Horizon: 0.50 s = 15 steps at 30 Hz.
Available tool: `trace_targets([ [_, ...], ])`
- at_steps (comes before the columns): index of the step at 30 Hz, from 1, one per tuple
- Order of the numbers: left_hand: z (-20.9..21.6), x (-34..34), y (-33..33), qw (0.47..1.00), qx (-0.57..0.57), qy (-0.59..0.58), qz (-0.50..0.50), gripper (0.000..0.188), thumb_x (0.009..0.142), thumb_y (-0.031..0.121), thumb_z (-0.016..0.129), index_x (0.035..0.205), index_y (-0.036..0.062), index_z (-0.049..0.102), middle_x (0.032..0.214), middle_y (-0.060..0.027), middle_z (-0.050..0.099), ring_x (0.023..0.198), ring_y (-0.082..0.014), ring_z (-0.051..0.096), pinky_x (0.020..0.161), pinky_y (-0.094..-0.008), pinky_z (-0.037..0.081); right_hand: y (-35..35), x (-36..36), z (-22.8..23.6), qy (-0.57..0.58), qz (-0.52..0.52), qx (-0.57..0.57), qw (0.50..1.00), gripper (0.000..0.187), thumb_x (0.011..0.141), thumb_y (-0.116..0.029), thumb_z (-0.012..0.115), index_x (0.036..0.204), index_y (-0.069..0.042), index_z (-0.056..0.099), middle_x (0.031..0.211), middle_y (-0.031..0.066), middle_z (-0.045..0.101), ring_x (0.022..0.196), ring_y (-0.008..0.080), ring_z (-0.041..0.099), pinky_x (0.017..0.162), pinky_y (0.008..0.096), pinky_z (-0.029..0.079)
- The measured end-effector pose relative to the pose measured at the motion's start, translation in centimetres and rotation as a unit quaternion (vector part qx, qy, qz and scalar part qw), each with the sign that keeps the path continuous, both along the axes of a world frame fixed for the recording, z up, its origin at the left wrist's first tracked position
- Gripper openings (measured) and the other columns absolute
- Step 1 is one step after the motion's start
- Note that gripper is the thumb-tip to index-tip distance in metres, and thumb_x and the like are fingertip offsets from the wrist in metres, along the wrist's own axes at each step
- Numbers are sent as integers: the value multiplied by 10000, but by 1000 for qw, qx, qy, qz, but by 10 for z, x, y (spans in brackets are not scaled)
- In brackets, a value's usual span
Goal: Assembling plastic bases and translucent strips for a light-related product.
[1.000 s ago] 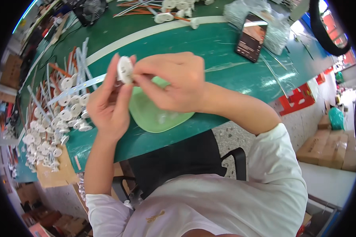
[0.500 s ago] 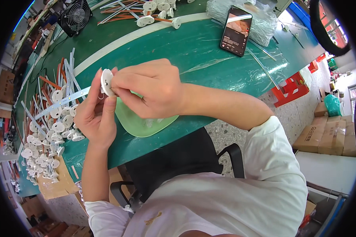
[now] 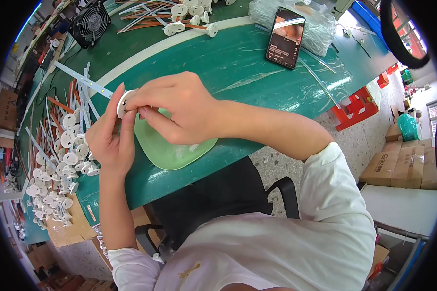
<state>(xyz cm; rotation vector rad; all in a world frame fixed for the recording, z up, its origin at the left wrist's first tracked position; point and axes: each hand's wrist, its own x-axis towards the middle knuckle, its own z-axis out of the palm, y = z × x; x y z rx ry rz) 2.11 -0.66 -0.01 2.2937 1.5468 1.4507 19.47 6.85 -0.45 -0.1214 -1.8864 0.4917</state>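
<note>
My left hand (image 3: 112,140) grips a white round end cap (image 3: 121,103) between thumb and fingers, above the table. From the back of the cap a pale LED strip (image 3: 85,83) with small yellow dots sticks out to the upper left. My right hand (image 3: 182,109) is closed in a pinch, its fingertips right at the cap's face. Whatever is between those fingertips is too small or hidden to make out. Below my right hand lies a light green tray (image 3: 172,160) with small clear bits in it.
Many white caps with strips (image 3: 68,140) are heaped left of my left hand; more caps (image 3: 179,10) lie at the back. A phone (image 3: 285,38) leans by a clear plastic bag (image 3: 318,29). A black fan (image 3: 90,24) stands far left. A black chair (image 3: 213,191) is at the table's near edge.
The strip on the cap has swung from pointing lower left to upper left. Both hands have shifted slightly left with the cap, and my right fingers have changed their pinch at its face.
</note>
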Motion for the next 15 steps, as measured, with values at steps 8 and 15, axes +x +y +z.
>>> trace_targets([
  [8,-2,-5,4,999,-17,41,11,349,939,9,614,1287,-14,623,856,-130,725,674,-132,668,659,-246,512,6,1,2,-26,-15,-35,999,181,759,27,654,895,-65,730,803,83,716,676,207,691,568,291,557],
  [15,-4,-14,14,999,-14,-39,16,312,976,28,576,1279,-38,610,965,-147,739,831,-175,733,748,-262,553,11,-1,0,-8,-46,-36,998,83,733,-37,672,802,-57,714,747,91,702,657,249,690,578,332,558],
])
